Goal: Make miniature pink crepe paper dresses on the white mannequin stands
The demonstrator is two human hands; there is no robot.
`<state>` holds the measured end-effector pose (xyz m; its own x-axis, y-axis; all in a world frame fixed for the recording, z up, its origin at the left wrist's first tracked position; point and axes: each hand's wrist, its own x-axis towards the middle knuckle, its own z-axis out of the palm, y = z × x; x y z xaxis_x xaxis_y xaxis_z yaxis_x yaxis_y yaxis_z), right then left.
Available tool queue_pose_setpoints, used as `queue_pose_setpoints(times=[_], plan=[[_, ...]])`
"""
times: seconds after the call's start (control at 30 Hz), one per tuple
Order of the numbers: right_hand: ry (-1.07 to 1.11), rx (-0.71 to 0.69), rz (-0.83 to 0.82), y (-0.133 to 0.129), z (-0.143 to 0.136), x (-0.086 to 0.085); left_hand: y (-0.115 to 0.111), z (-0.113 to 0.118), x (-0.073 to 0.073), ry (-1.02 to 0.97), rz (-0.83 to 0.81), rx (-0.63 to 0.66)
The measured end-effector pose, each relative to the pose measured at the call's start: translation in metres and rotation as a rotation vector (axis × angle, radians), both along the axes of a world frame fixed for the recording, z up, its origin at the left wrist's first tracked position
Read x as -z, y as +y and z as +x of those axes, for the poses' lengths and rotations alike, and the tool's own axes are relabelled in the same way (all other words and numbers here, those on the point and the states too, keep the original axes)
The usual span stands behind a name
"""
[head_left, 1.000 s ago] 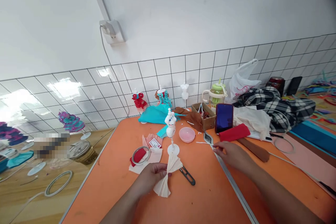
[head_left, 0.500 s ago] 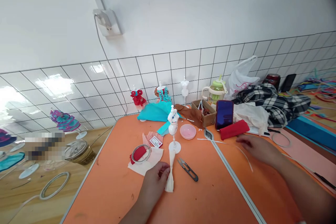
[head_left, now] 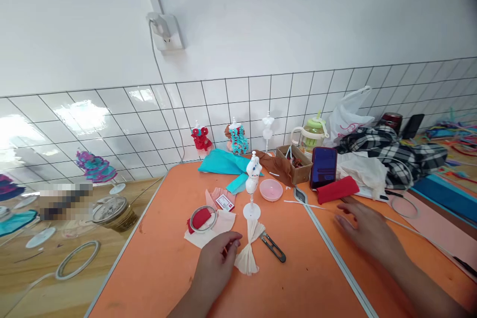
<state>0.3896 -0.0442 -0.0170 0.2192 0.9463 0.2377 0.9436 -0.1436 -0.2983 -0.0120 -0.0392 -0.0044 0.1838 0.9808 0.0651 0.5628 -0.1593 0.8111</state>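
A cream fabric bow, pinched in at its middle, lies fanned out on the orange table. Beside it is my left hand, thumb and forefinger slightly apart, fingertips close to the bow's left edge and apparently not gripping it. The black thread snips lie to the right, their tips by the bow. Just behind the bow stands a small white dress-form stand with blue marks on its top. My right hand is over the right side of the table, fingers spread, just below a folded red cloth.
A pink dish, a phone and a cardboard box stand behind. Turquoise fabric lies near dressed mini forms. Left are a metal ring on cloth and a small labelled card. A grey seam crosses the table.
The bow has left my left fingers and spread wider, its upper end now by the snips. My right hand has shifted slightly; the thin white strip beneath it no longer shows. The view has turned slightly left.
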Motion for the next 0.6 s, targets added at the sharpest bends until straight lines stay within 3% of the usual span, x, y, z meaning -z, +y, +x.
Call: queue_pose_setpoints(times=[0.13,0.27,0.47,0.6], plan=[[-0.073,-0.3,-0.081,0.047,-0.056,-0.014,-0.001,-0.001,0.001,0.052,0.079,0.012],[-0.15,-0.231,-0.298,0.085,-0.094,-0.012,0.001,-0.004,0.004,0.111,0.219,0.056],[-0.122,-0.152,-0.366,0.095,-0.098,-0.003,0.004,-0.007,0.009,0.148,0.345,0.114],[-0.063,-0.232,-0.311,0.095,-0.084,-0.004,0.004,0.0,0.003,0.119,0.389,0.195]])
